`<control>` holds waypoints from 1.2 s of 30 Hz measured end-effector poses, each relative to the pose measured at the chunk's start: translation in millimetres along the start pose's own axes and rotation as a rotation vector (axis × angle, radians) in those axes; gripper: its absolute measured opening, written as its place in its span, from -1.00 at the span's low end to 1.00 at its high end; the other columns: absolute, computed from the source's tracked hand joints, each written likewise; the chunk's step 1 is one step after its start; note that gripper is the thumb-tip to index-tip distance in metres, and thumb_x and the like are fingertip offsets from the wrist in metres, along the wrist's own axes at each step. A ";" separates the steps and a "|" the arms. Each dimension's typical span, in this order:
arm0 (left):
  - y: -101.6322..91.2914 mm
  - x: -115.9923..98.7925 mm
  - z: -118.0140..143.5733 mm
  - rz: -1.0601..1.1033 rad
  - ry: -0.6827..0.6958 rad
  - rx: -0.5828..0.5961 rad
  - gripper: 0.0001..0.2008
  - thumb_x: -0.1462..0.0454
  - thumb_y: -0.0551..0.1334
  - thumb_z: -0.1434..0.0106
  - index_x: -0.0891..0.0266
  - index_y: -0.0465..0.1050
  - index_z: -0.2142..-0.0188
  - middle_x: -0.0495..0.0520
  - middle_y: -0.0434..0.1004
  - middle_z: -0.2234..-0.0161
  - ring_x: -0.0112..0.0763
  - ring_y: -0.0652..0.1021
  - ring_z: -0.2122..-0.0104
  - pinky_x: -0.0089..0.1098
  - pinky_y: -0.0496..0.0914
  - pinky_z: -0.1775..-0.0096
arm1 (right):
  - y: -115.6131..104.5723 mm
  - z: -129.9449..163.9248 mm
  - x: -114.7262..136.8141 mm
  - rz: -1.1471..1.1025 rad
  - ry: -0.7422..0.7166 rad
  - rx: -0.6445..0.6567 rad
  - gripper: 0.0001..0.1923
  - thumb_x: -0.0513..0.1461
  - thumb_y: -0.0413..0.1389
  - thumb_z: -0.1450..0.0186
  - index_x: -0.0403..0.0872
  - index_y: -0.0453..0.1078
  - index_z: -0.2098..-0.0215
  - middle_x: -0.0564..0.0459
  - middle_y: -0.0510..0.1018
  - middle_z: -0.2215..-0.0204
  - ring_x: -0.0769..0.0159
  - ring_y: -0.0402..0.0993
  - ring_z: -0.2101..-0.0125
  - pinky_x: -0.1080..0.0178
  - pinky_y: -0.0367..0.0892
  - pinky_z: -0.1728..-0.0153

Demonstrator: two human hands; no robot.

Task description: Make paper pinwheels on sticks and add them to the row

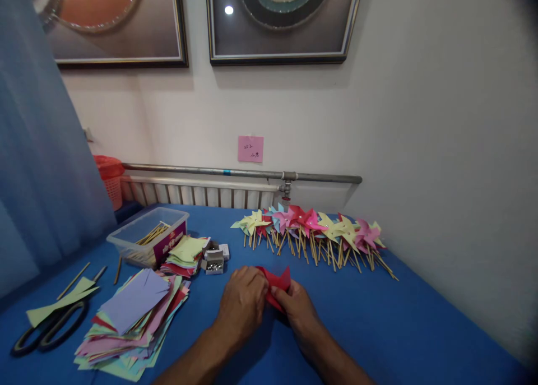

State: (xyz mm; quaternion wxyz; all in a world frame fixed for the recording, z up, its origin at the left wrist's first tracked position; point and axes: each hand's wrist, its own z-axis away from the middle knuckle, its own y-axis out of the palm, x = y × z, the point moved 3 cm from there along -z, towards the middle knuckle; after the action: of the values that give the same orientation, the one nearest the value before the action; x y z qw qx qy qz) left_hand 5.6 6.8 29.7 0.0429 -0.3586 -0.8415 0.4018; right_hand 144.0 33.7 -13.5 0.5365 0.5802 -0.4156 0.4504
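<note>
A piece of red paper (pixel 277 279), partly bent up, is held between both hands above the blue tabletop. My left hand (pixel 246 295) is closed at its left side, fingers curled over, and hides that part of the paper. On the other side my right hand (pixel 296 306) pinches the paper with its thumb on top. Beyond the hands lies a row of finished paper pinwheels (pixel 311 222) on sticks, in yellow, pink, red and blue. Small boxes of metal pins (pixel 214 264) stand to the left of the hands.
Left of me lie a stack of coloured paper (pixel 134 301), a smaller pile of cut paper (pixel 187 250) and black-handled scissors (pixel 63 323) under a green strip (pixel 63 304). A clear plastic tub (pixel 147 217) holds sticks. Behind the table runs a radiator with a pipe (pixel 202 172).
</note>
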 end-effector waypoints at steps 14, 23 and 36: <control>-5.7 -3.5 -2.5 0.013 0.031 0.004 -0.72 0.32 0.04 -0.41 0.20 0.45 0.39 0.09 0.51 0.36 -0.29 0.42 0.36 -0.28 0.18 0.29 | 4.0 13.2 11.6 -0.007 -0.023 0.018 -0.58 0.02 0.36 -0.08 -0.12 0.56 0.26 0.05 0.63 0.45 0.24 0.52 0.38 0.28 0.40 0.30; -13.4 1.1 -4.3 0.300 -0.133 -0.032 -0.80 0.38 0.09 -0.30 0.20 0.47 0.38 0.07 0.51 0.33 -0.30 0.47 0.28 -0.29 0.27 0.21 | -4.6 4.5 2.6 -0.009 -0.014 -0.018 -0.61 -0.06 0.39 -0.02 -0.13 0.57 0.29 -0.01 0.67 0.41 0.24 0.54 0.43 0.26 0.40 0.33; 23.8 24.0 -0.3 1.248 -0.966 0.050 -0.75 0.19 0.41 0.17 0.29 0.43 0.56 -0.05 0.41 0.64 -0.55 0.32 0.63 -0.46 0.17 0.49 | -2.9 4.4 5.5 0.062 -0.060 0.049 -0.63 -0.06 0.34 -0.04 -0.15 0.55 0.27 0.00 0.66 0.43 0.25 0.50 0.46 0.24 0.36 0.37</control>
State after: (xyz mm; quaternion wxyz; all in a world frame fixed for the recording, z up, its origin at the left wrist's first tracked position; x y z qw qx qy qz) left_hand 1.6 32.4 7.9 -0.5525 -0.5493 -0.4011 0.4817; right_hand 148.4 29.5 -8.9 0.4951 0.5934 -0.4380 0.4592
